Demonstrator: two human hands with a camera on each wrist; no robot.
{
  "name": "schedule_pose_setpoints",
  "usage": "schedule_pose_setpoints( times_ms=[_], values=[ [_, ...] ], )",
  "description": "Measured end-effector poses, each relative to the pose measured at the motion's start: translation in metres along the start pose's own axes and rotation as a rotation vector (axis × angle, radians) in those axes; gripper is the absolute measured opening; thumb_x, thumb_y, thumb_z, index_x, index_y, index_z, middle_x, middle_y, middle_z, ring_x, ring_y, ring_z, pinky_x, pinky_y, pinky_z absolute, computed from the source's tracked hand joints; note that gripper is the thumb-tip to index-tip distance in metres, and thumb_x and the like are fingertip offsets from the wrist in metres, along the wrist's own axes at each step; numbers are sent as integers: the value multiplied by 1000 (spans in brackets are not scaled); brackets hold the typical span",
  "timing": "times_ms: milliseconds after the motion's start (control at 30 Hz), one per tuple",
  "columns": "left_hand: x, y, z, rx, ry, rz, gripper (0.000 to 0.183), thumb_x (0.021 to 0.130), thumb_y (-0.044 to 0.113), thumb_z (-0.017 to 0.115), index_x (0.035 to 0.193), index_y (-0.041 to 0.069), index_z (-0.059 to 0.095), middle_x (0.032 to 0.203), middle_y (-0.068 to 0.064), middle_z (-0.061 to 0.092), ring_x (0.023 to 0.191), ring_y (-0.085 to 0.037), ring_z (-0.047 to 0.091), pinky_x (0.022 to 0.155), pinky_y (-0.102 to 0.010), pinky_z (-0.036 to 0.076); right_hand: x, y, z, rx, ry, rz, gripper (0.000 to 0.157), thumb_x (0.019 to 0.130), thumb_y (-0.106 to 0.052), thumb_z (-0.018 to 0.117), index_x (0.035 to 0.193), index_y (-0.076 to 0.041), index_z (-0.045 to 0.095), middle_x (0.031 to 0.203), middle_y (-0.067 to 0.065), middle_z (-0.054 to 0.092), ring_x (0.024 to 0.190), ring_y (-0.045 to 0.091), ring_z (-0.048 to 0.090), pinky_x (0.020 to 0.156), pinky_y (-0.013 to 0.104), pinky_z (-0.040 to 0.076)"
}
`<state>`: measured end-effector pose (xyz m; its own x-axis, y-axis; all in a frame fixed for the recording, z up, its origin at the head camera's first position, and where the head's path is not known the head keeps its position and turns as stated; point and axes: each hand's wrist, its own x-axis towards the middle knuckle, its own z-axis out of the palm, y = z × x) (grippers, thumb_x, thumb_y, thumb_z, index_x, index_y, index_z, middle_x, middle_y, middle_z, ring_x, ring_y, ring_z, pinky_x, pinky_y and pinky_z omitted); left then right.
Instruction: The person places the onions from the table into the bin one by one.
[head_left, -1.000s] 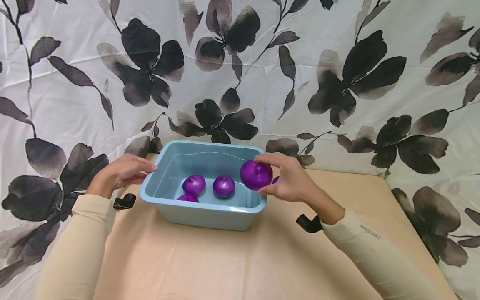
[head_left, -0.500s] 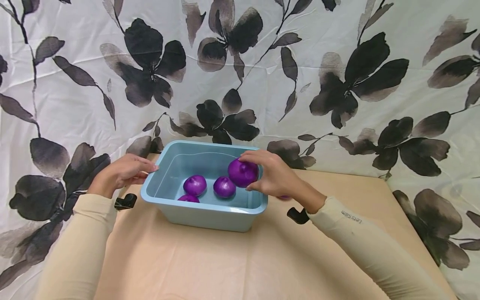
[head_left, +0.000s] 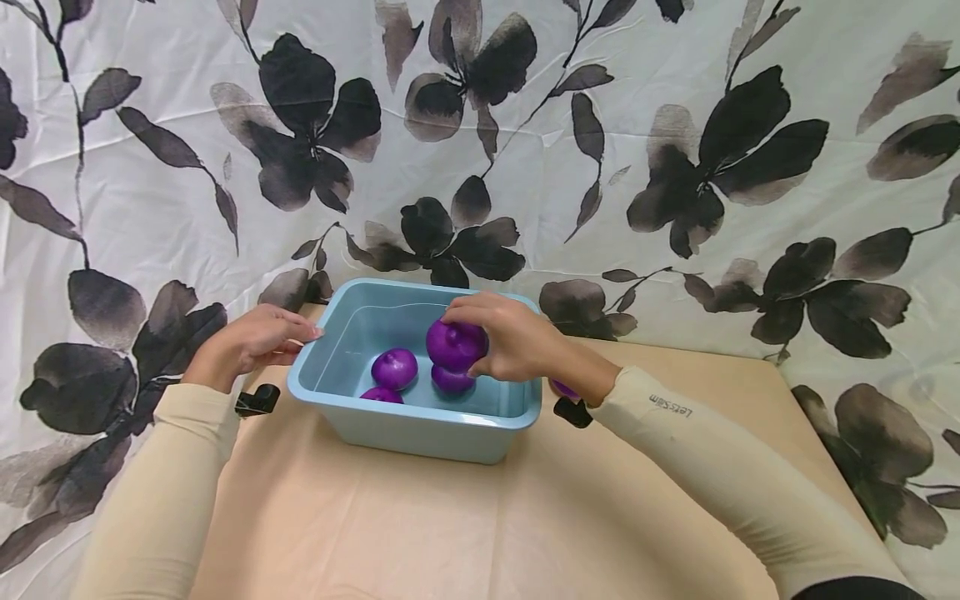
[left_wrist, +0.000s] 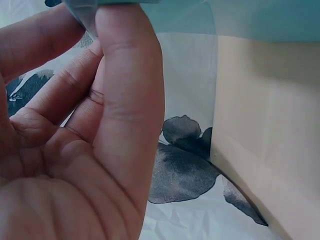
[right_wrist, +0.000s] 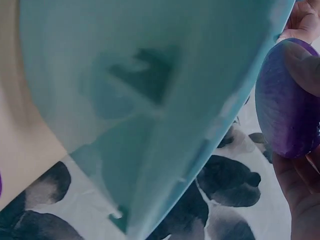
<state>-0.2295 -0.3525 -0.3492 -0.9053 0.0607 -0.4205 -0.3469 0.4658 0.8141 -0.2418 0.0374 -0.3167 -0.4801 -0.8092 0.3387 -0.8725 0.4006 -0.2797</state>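
Note:
A light-blue plastic tub point(head_left: 420, 435) stands on the table, with several glossy purple onions inside. One onion point(head_left: 394, 368) lies left of centre, and another point(head_left: 382, 396) is partly hidden by the front wall. My left hand point(head_left: 255, 343) pinches the tub's left rim between thumb and fingers; the left wrist view shows the thumb point(left_wrist: 129, 80) up against the rim. With my right hand point(head_left: 517, 337) I grip a purple onion point(head_left: 454, 344) by its sides, over the tub's middle. It overlaps a third onion point(head_left: 452, 382) lying in the tub.
Part of another purple onion point(head_left: 563, 389) shows on the table right of the tub, mostly hidden behind my right wrist. The tan tabletop point(head_left: 390, 533) reaches back to a white cloth point(head_left: 570, 183) printed with dark flowers.
My right hand has carried the onion left, from the tub's right rim to over its middle. My left hand has kept its grip on the left rim.

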Motion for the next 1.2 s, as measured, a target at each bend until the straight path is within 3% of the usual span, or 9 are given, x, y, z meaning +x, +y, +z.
schedule_pose_setpoints(
  times_ms=[367, 700, 1000, 1200],
  values=[
    [-1, 3, -1, 17, -5, 0, 48, 101, 23, 68, 136, -8, 61, 96, 7, 67, 86, -11, 67, 77, -23, 61, 30, -1, 0, 13, -80, 23, 63, 71, -12, 90, 130, -11, 69, 134, 5, 68, 126, 25, 60, 106, 42, 53],
    [-2, -2, 1, 9, 5, -8, 42, 101, 23, 68, 130, -6, 66, 94, 5, 68, 84, -11, 68, 77, -24, 62, 49, -1, 11, -34, -84, 27, 62, 73, -17, 90, 131, -13, 67, 132, 4, 67, 125, 25, 56, 103, 40, 53],
    [0, -1, 3, -2, -9, 0, 51, 102, 22, 67, 139, -10, 56, 97, 4, 68, 86, -9, 69, 79, -24, 62, 62, 6, 29, -20, -163, 54, 64, 75, -19, 91, 133, -12, 65, 136, 5, 66, 127, 26, 54, 103, 41, 53],
    [-1, -1, 1, -7, -7, -8, 51, 102, 22, 67, 139, -11, 55, 94, 5, 69, 84, -9, 69, 78, -24, 62, 72, 11, 45, 0, -285, 39, 67, 74, -17, 92, 135, -12, 64, 136, 5, 67, 128, 25, 56, 107, 41, 52]
  ],
)
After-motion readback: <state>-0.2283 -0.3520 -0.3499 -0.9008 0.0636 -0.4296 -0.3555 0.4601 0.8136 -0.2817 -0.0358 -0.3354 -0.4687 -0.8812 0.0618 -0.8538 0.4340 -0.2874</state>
